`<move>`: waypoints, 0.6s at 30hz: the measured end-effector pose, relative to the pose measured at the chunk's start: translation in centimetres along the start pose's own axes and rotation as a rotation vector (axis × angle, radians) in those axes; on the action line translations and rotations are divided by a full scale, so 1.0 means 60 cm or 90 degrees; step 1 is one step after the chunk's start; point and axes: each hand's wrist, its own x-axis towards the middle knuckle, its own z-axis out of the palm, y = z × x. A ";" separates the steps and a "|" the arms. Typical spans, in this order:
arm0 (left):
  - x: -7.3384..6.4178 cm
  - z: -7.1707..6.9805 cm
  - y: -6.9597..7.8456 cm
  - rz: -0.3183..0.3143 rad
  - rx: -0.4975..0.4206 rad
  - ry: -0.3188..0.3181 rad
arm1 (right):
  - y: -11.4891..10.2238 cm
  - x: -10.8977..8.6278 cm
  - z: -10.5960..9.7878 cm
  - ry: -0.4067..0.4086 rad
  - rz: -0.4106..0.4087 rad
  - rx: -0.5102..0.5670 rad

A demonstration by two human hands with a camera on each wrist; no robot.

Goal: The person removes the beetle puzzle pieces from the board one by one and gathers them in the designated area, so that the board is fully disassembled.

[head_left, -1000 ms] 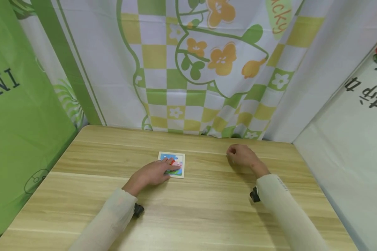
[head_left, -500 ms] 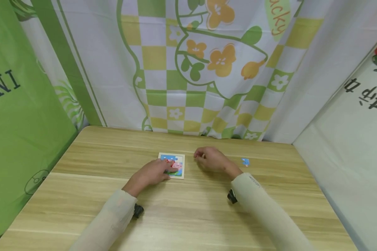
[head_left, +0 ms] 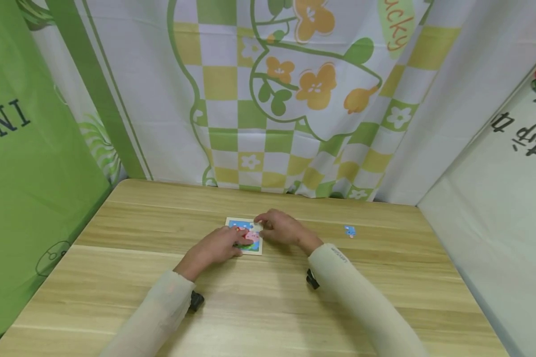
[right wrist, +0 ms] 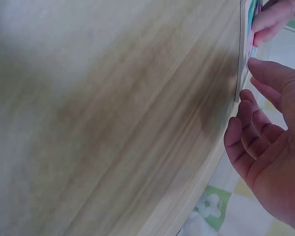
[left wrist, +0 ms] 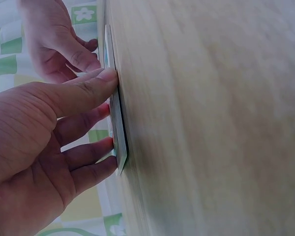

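Observation:
A small square jigsaw puzzle (head_left: 255, 246) in a pale wooden frame lies on the table, with a pink cartoon picture on blue and green. Its upper right spot shows bare beige backing. My left hand (head_left: 219, 244) rests on the puzzle's left part, fingers stretched over the picture. In the left wrist view, its thumb (left wrist: 105, 76) touches the near edge. My right hand (head_left: 282, 228) is at the upper right corner, thumb and fingers apart, with no piece visible between them. Farther right lies a loose blue puzzle piece (head_left: 350, 231).
The wooden table (head_left: 250, 302) reaches back to a patterned curtain (head_left: 286, 114). A green cloth (head_left: 35, 163) hangs at the left, a white one (head_left: 504, 213) at the right. Each wrist carries a small black camera.
My right hand has moved left across the table to the puzzle's corner, uncovering the blue piece at the right. The left hand has stayed on the puzzle.

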 end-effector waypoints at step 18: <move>0.006 0.003 -0.008 -0.002 -0.047 0.026 | -0.020 0.018 0.008 -0.011 0.024 -0.033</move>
